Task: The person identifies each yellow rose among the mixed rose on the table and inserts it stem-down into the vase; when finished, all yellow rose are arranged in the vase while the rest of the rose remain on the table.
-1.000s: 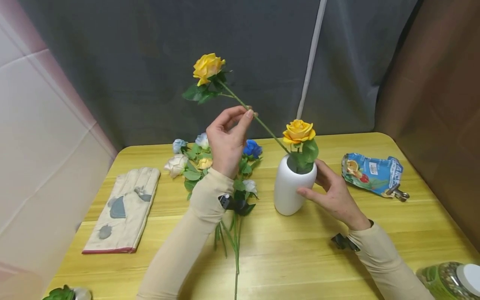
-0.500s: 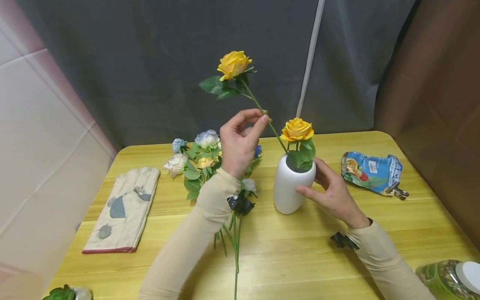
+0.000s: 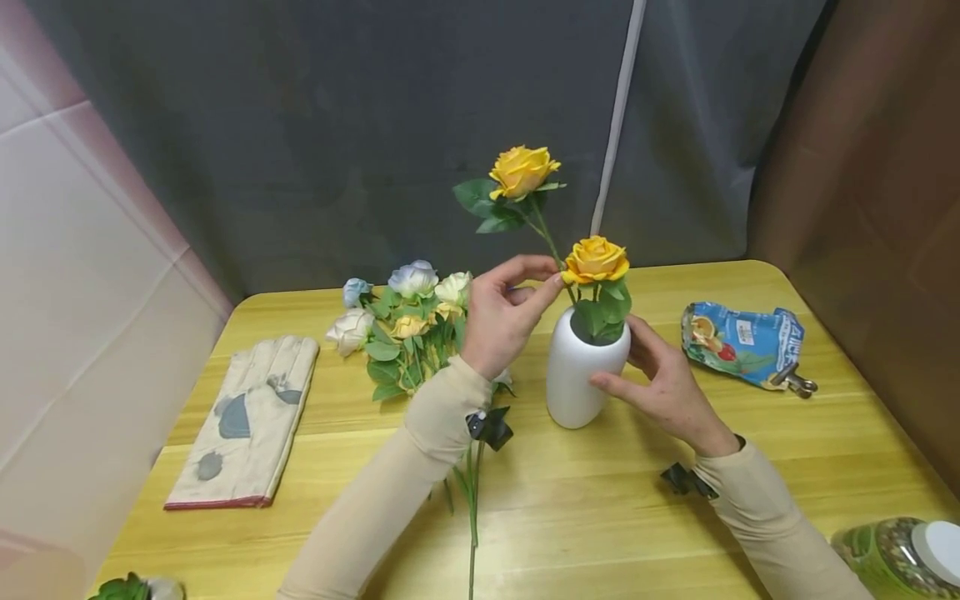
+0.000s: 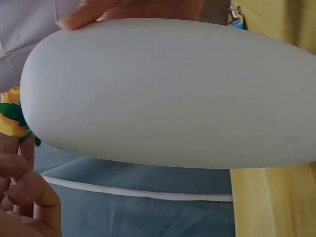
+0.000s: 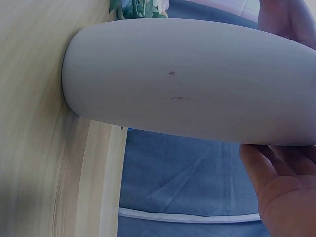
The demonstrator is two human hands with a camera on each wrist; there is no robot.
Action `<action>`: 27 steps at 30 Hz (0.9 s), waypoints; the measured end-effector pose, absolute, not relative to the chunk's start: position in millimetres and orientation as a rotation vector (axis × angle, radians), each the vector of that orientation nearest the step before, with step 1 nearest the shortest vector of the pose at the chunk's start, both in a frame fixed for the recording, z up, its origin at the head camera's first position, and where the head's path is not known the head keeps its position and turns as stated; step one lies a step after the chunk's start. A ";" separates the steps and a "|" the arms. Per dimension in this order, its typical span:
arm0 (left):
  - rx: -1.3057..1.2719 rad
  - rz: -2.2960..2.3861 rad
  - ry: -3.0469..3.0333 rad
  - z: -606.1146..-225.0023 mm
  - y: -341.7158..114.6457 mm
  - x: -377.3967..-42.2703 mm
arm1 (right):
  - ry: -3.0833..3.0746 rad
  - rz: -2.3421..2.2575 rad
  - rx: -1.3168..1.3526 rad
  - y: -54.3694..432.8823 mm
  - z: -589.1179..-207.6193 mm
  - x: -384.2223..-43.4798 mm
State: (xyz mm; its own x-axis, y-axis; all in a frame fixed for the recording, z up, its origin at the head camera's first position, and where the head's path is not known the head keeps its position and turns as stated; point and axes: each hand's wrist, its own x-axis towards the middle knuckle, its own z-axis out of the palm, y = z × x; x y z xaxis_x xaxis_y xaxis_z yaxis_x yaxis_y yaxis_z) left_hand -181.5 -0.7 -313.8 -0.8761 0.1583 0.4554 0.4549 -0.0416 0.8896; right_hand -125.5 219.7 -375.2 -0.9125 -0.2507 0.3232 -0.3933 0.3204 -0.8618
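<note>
Yellow wooden table [image 3: 600, 517], grey curtain [image 3: 337, 125] behind

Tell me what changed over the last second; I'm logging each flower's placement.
The left hand, pinching the taller yellow rose by its stem, moved right and down, swinging it upright and sinking it into the white vase. The right hand stayed on the vase; the shorter rose stayed inside.
</note>
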 end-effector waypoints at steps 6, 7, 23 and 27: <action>-0.768 -2.013 -2.067 -325.2 -0.8 -175.8 | -2.439 1.651 0.606 219.4 -375.2 -125.4; -0.770 -2.021 -2.069 -326.9 -0.7 -174.9 | -2.438 1.651 0.607 219.4 -375.2 -125.4; -0.581 -1.977 -1.994 -328.6 10.5 -167.5 | -2.407 1.655 0.635 219.8 -376.6 -125.1; -0.562 -1.905 -2.054 -331.5 9.7 -165.7 | -2.414 1.646 0.633 219.7 -376.2 -125.5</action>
State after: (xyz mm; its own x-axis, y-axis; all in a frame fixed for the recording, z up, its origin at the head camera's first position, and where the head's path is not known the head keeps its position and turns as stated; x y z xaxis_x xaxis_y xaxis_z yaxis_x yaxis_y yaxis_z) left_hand -165.7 9.7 -331.5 -0.8840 0.0901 0.4588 0.4643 0.0529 0.8841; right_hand -125.5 219.7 -376.2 -0.8994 -0.2569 0.3538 -0.4231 0.3079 -0.8521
